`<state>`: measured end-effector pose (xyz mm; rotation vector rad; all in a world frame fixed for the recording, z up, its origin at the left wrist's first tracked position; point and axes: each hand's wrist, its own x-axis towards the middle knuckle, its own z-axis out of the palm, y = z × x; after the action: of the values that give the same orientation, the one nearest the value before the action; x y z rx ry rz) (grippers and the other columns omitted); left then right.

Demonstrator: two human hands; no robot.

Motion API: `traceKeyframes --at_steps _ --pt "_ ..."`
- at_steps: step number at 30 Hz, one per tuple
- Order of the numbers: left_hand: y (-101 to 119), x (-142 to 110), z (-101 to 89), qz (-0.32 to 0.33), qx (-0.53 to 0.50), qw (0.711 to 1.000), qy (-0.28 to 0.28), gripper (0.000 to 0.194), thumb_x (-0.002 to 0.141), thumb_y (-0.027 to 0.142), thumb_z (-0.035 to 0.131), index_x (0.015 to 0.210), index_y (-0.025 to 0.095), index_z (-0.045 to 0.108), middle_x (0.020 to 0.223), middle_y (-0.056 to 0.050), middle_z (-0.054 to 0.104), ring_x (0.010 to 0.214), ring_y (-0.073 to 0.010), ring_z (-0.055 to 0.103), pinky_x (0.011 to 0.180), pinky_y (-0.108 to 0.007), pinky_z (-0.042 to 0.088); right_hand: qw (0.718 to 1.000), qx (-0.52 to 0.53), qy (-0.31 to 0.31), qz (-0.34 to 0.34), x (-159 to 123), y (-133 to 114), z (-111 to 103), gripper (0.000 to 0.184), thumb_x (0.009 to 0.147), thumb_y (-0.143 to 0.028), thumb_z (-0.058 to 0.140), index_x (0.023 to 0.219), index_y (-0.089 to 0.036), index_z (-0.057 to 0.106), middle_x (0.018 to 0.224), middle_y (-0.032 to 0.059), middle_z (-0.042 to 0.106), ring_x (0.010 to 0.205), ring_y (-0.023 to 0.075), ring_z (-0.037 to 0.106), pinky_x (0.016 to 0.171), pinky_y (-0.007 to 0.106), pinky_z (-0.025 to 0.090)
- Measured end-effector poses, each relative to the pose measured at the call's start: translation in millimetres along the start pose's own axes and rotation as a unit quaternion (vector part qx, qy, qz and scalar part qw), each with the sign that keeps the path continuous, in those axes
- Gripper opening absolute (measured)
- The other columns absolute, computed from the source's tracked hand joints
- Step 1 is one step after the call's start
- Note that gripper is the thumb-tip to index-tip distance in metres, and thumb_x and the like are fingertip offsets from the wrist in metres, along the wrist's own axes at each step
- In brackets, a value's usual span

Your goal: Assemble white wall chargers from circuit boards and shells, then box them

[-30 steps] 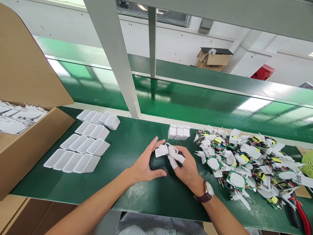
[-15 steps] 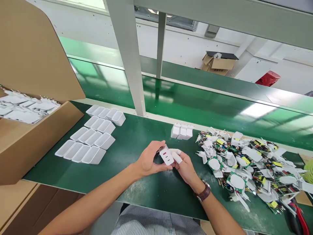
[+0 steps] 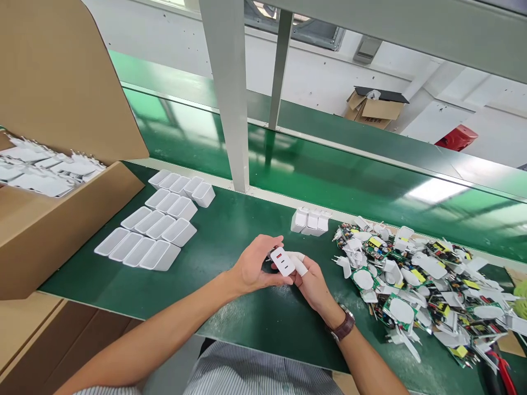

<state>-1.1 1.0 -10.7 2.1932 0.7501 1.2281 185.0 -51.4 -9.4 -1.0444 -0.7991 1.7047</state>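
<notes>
At left, a cardboard box (image 3: 82,236) holds loose white parts (image 3: 45,170); beside it, hollow white cases (image 3: 164,258) lie in rows on the green tabletop (image 3: 234,230). Near centre, the left hand (image 3: 253,269), spread and not gripping a second ago, now grasps the left side of a white charger piece (image 3: 283,261), its slotted face exposed; the right hand (image 3: 310,280) pinches the right side with covered fingertips. The piece is thus steadied between both hands, apparently for handling or inspection. Beyond stands a small white cluster (image 3: 312,222); at right lie heaped circuit assemblies (image 3: 401,310) and a red-handled tool (image 3: 504,373).
</notes>
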Motion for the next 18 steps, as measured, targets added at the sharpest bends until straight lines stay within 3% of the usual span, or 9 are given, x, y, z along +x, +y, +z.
traceKeyframes --at_steps 3,5,7,10,12,15,16,18 --pt "3.7 2.4 -3.4 -0.004 0.008 1.000 -0.024 0.085 0.079 0.065 0.075 0.145 0.024 0.043 0.117 -0.014 0.066 0.104 -0.0281 0.066 0.091 -0.047 0.057 0.999 -0.046 0.020 -0.022 0.0 -0.1 -3.0 0.041 0.088 -0.056 0.067 0.109 -0.021 0.069 0.097 0.0069 0.076 0.086 0.0250 0.072 0.073 0.039 0.061" --pt "6.7 3.4 -5.1 -0.013 0.003 0.999 -0.042 0.084 0.078 0.066 0.075 0.143 0.022 0.045 0.125 -0.016 0.064 0.114 -0.0312 0.063 0.098 -0.050 0.055 0.990 -0.106 0.064 -0.072 -1.1 1.0 -5.1 0.038 0.089 -0.052 0.067 0.112 -0.021 0.067 0.101 0.0073 0.074 0.087 0.0235 0.071 0.077 0.040 0.060" --pt "7.9 4.4 -5.8 -0.045 -0.005 0.997 -0.057 0.076 0.083 0.062 0.073 0.142 0.021 0.047 0.130 -0.017 0.062 0.119 -0.0310 0.062 0.102 -0.049 0.054 0.961 -0.202 0.115 -0.151 -2.4 3.5 -7.4 0.034 0.087 -0.044 0.071 0.111 -0.022 0.064 0.104 0.0070 0.071 0.090 0.0219 0.068 0.084 0.040 0.058" --pt "3.8 7.3 -6.6 -0.112 -0.012 0.992 -0.062 0.043 0.098 0.044 0.061 0.134 0.021 0.054 0.124 -0.013 0.067 0.112 -0.0239 0.066 0.098 -0.041 0.057 0.909 -0.321 0.143 -0.225 -2.3 6.9 -10.5 0.039 0.080 -0.035 0.078 0.112 -0.022 0.060 0.107 0.0059 0.065 0.093 0.0205 0.064 0.088 0.039 0.055" --pt "0.1 9.9 -9.2 -0.109 -0.022 0.993 -0.052 0.028 0.102 0.034 0.056 0.127 0.021 0.059 0.118 -0.011 0.070 0.107 -0.0209 0.069 0.095 -0.037 0.059 0.901 -0.349 0.130 -0.221 -0.5 6.0 -10.5 0.057 0.075 -0.033 0.082 0.123 -0.022 0.054 0.103 0.0041 0.062 0.090 0.0202 0.061 0.087 0.039 0.055" --pt "2.6 12.1 -15.7 -0.042 -0.033 0.997 -0.050 0.020 0.099 0.031 0.060 0.117 0.023 0.064 0.120 -0.010 0.071 0.111 -0.0225 0.069 0.096 -0.038 0.059 0.917 -0.341 0.077 -0.191 1.8 -2.2 -4.3 0.083 0.071 -0.036 0.086 0.140 -0.021 0.043 0.100 0.0025 0.061 0.085 0.0189 0.059 0.086 0.038 0.055" --pt "5.0 12.9 -17.8 -0.016 -0.030 0.997 -0.063 0.019 0.097 0.032 0.063 0.115 0.024 0.064 0.123 -0.010 0.071 0.114 -0.0240 0.069 0.097 -0.039 0.059 0.925 -0.330 0.048 -0.183 2.9 -6.2 -1.4 0.085 0.070 -0.038 0.087 0.141 -0.021 0.043 0.102 0.0025 0.062 0.083 0.0180 0.059 0.083 0.036 0.055" --pt "6.8 18.5 -19.2 0.015 -0.001 0.997 -0.077 0.023 0.093 0.039 0.068 0.113 0.026 0.065 0.126 -0.009 0.071 0.114 -0.0261 0.069 0.093 -0.038 0.061 0.937 -0.298 -0.046 -0.173 9.4 -15.6 1.4 0.070 0.069 -0.041 0.089 0.127 -0.022 0.054 0.095 -0.0011 0.062 0.079 0.0151 0.059 0.075 0.028 0.055"
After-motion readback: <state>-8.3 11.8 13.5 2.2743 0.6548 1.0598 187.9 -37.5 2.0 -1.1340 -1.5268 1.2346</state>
